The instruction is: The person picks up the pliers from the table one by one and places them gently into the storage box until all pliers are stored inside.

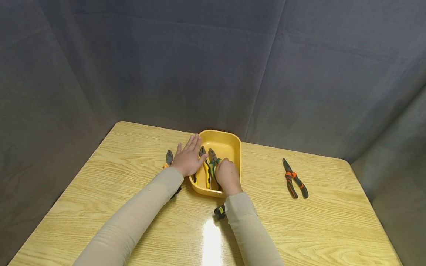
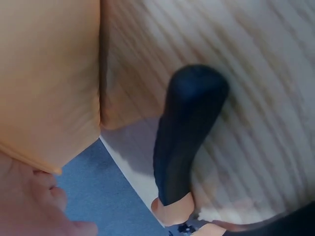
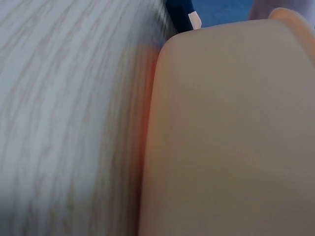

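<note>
A yellow tray [image 1: 221,137] stands on the table with two pairs of pliers in it. One pair, the yellow-and-black pliers [image 1: 208,173], lies along its left side. Beside them are green-and-yellow pliers [image 1: 213,168], whose handles my right hand [image 1: 228,175] grips, partly covering them. My left hand [image 1: 188,159] rests on the tray's left rim with its fingers straight. Left of that hand, pliers with orange-and-black handles [image 1: 169,157] lie on the table, partly hidden by the arm; one black handle [image 2: 189,128] appears close up in the left wrist view.
Long-nose pliers with orange-and-black handles [image 1: 293,179] lie on the wooden table [image 1: 332,207] at the right. Grey cloth [image 1: 199,66] hangs behind the table's far edge. In the right wrist view, the tray's outer wall [image 3: 231,128] fills the right side.
</note>
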A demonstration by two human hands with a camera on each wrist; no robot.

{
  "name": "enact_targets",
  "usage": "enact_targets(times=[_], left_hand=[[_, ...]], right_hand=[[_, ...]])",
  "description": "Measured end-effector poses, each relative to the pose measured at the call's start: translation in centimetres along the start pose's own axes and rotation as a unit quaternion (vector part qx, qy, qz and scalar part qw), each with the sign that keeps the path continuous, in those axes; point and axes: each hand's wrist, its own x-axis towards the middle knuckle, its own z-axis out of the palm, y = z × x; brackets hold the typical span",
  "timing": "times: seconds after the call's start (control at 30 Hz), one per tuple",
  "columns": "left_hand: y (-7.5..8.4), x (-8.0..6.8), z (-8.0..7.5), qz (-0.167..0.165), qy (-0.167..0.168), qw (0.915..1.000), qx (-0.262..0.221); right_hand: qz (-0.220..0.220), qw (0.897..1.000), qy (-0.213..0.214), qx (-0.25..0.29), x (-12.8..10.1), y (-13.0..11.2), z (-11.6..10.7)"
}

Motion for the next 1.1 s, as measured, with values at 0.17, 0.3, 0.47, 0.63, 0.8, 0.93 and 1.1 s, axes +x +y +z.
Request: enact_targets(times=[0.17,0.3,0.47,0.63,0.8,0.93,1.1], left_hand=[[0.07,0.05,0.02,-0.004,-0.004,0.9999,0.013],[0.17,0.04,-0.07,0.0,-0.005,0.9999,0.011],[0.29,-0.12,-0.24,0.006,-0.003,0.9999,0.01],[0.23,-0.1,-0.14,0.004,-0.002,0.9999,0.012],[0.21,-0.13,-0.14,0.004,-0.001,0.9999,0.011],[0.26,-0.24,-0.27,0.003,-0.006,1.0,0.008],[0.27,-0.3,-0.34,0.004,-0.005,1.0,0.005]], right_hand=[[0.004,1.0,-0.004,0.001,-0.16,-0.13,-0.14],[-0.012,1.0,0.014,-0.009,-0.32,-0.11,-0.22],[-0.023,0.999,0.023,-0.02,-0.4,0.01,-0.13],[-0.019,1.0,0.014,-0.018,-0.4,0.01,-0.1],[-0.013,1.0,0.004,-0.007,-0.32,-0.09,-0.16],[-0.012,1.0,0.001,-0.01,-0.26,-0.12,-0.21],[-0.02,1.0,0.0,-0.021,-0.3,-0.08,-0.25]])
